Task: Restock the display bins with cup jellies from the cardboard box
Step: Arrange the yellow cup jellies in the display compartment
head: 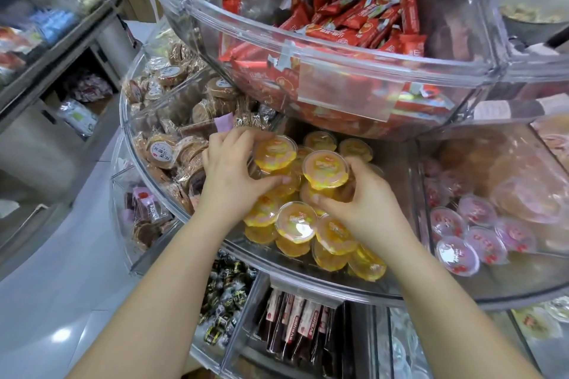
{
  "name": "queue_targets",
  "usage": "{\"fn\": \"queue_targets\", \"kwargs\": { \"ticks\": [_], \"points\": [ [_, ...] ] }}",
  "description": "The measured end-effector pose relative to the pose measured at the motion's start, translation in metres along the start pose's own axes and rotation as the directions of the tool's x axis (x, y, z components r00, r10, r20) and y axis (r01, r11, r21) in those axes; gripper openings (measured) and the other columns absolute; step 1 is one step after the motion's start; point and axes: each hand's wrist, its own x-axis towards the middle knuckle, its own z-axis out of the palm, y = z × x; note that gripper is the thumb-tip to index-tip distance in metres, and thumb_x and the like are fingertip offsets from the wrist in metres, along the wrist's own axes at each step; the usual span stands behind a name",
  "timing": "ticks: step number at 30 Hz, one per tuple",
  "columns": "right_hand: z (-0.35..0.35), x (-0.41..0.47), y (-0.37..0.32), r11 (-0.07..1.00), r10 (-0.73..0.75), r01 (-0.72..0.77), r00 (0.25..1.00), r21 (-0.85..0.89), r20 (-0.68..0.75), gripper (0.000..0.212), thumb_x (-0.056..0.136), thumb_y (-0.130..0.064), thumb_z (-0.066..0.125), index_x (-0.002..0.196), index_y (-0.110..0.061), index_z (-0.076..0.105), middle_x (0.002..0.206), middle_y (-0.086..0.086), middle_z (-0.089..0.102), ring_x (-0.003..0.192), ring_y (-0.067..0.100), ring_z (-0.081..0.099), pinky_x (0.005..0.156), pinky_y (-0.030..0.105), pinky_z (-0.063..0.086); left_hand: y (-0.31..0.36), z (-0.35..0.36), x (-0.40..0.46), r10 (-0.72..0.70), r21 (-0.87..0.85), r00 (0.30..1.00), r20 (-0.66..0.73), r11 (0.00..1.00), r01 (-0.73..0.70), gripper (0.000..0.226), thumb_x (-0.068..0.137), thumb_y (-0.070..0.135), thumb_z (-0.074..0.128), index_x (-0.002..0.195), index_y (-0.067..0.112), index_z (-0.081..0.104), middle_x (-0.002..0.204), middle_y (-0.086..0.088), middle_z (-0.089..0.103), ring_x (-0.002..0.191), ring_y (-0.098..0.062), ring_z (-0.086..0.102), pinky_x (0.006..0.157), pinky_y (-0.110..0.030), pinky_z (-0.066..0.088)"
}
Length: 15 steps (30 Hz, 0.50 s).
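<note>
Head view, downward, close over bins [308, 278]

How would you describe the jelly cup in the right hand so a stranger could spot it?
Find the middle tier's clear plastic bin of yellow jelly cups. The right hand pinches one yellow jelly cup above the pile, beside the left hand's cup. Unlike those lying below, it is lifted, foil lid facing the camera.
</note>
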Motion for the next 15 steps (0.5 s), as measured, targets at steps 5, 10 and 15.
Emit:
{"fn": "queue_targets", "kwargs": {
  "ticks": [5, 10, 15],
  "points": [
    [-0.006, -0.006, -0.005, 0.995, 0.1, -0.1, 0.995, 0.017, -0.018, 0.068, 0.062, -0.037, 0.081, 0.117, -0.035, 0.041, 0.098, -0.026, 0.047, 0.08, -0.017, 0.054, 0.056, 0.002, 0.041, -0.002, -0.009, -0.004, 0.023, -0.039, 0.997, 0.068, 0.999, -0.02, 0.073, 0.059, 0.04, 0.082, 0.125, 0.027, 0.052, 0.124, 0.009, 0.046, 0.116, -0.013, 0.03, 0.1, -0.034, 0.027],
    [-0.007, -0.025, -0.035, 0.999, 0.035, -0.035, 0.976, 0.003, -0.213, 0.066, 0.06, -0.044, 0.079, 0.113, -0.04, 0.041, 0.107, -0.017, 0.05, 0.079, 0.003, 0.051, 0.065, 0.008, 0.04, -0.01, -0.033, -0.026, 0.03, -0.19, 0.999, -0.029, 0.981, -0.035, 0.053, 0.07, 0.038, 0.077, 0.118, 0.032, 0.055, 0.117, 0.013, 0.054, 0.116, -0.015, 0.044, 0.097, -0.012, 0.028],
    [0.034, -0.055, -0.097, 0.968, -0.118, 0.13, 0.991, 0.214, -0.067, 0.024, 0.075, -0.036, 0.067, 0.093, -0.04, 0.051, 0.089, -0.014, 0.056, 0.069, 0.009, 0.053, 0.059, 0.012, 0.042, -0.031, -0.073, -0.089, -0.115, -0.392, 0.982, -0.15, 0.919, 0.047, 0.028, 0.079, 0.028, 0.068, 0.101, 0.044, 0.06, 0.101, 0.023, 0.063, 0.096, -0.002, 0.059, 0.083, -0.01, 0.042]
  ]
}}
